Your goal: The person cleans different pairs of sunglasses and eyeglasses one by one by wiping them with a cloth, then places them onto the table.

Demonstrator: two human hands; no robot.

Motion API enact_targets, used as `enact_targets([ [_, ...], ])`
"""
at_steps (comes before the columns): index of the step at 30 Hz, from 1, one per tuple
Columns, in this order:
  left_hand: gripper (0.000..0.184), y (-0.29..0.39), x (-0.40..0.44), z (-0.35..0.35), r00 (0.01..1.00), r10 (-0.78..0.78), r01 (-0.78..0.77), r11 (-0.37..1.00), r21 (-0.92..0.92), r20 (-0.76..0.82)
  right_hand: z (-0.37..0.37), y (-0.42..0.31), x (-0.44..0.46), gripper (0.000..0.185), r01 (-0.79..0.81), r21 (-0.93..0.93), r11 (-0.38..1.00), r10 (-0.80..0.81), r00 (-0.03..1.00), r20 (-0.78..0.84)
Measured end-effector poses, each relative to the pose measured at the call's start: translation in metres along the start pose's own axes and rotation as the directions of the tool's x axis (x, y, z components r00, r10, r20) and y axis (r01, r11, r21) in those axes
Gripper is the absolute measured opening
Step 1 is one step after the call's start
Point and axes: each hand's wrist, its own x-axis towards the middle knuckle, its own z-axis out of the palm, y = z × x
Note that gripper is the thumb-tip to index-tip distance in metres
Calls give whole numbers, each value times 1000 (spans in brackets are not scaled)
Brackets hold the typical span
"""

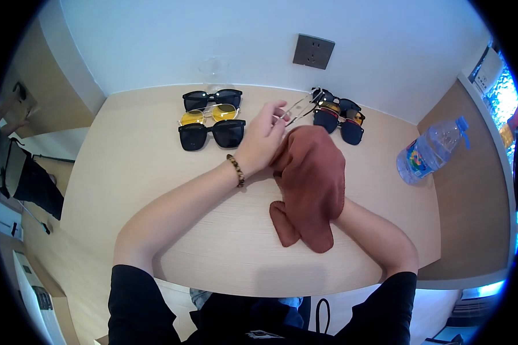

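Observation:
My left hand (263,141), with a beaded bracelet on the wrist, has its fingers closed on a pair of glasses. The thin metal temples of the glasses (301,102) stick out up and to the right, and the lenses are out of sight. A reddish-brown cloth (313,172) drapes over my right hand and bunches up against my left palm. My right hand's fingers are hidden under it; only the forearm (371,230) shows. One corner of the cloth hangs down toward the table.
Sunglasses (212,135) lie in a column at left, including a yellow-lensed pair (208,114). More sunglasses (339,121) overlap at right. A clear plastic bottle (429,152) with a blue cap stands by the right side panel (472,190). A dark socket (313,51) is on the wall.

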Motion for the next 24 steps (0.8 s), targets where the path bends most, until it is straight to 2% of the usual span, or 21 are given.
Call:
enact_targets([
  [1, 36, 2, -4, -4, 1000, -1, 1, 1000, 0, 0, -10, -11, 14, 25, 8, -292, 956, 53, 978, 200],
  [2, 37, 8, -9, -7, 997, -75, 69, 985, -158, -33, -16, -17, 23, 25, 77, -551, 831, 158, 917, 367],
  [3, 38, 11, -14, -11, 987, -153, 128, 941, -313, -56, -7, 2, 17, 25, 78, -549, 832, 156, 917, 368],
  [4, 39, 11, -18, -16, 984, -168, 135, 924, -357, -64, 11, 38, 7, 23, -91, -160, 983, 126, 966, 226],
  [5, 39, 12, -22, -20, 983, -170, 136, 925, -355, -66, 21, 57, 1, 21, -179, 282, 943, 163, 983, 80],
  [6, 40, 14, -25, -23, 981, -193, 170, 929, -330, -38, 13, 34, 9, 21, -181, 285, 941, 164, 983, 82],
  [7, 41, 17, -28, -25, 976, -218, 205, 930, -304, -10, -6, -9, 23, 19, -194, -28, 981, 196, 962, 190],
  [8, 41, 23, -30, -26, 975, -221, 208, 930, -302, -11, -15, -32, 31, 17, -154, -337, 929, 255, 926, 279],
  [10, 44, 33, -30, -26, 952, -265, 288, 945, -153, 154, -8, -25, 27, 16, -102, -382, 918, 210, 945, 252],
  [11, 44, 31, -32, -24, 952, -266, 289, 945, -154, 154, -4, -19, 23, 16, -52, -432, 900, 163, 960, 226],
  [13, 47, 24, -34, -19, 964, -82, 97, 994, -45, 254, 2, -8, 15, 15, 45, -533, 845, 63, 981, 183],
  [14, 50, 27, -35, -20, 954, -84, 109, 992, -68, 288, 3, -7, 13, 15, 89, -581, 809, 11, 986, 165],
  [15, 50, 25, -35, -20, 954, -85, 110, 991, -70, 289, 3, -10, 12, 15, 88, -582, 808, 13, 986, 166],
  [17, 44, 20, -32, -24, 942, -176, 260, 922, -287, 286, 6, -20, 15, 15, -90, -237, 967, 109, 992, 67],
  [18, 44, 20, -29, -27, 942, -175, 258, 923, -286, 286, 7, -10, 13, 15, -88, -237, 968, 106, 992, 67],
  [20, 38, 18, -21, -32, 914, -245, 360, 858, -367, 323, 10, 13, 10, 14, -114, 13, 993, 112, 986, 123],
  [21, 38, 18, -20, -33, 914, -247, 362, 857, -368, 322, 9, 15, 9, 14, -116, 14, 993, 113, 986, 125],
  [23, 33, 18, -19, -33, 916, -252, 348, 886, -305, 314, 6, 9, 10, 12, -48, -222, 974, 96, 973, 210],
  [24, 33, 19, -19, -33, 916, -252, 348, 886, -306, 312, 6, 0, 11, 12, -47, -222, 974, 95, 973, 212],
])
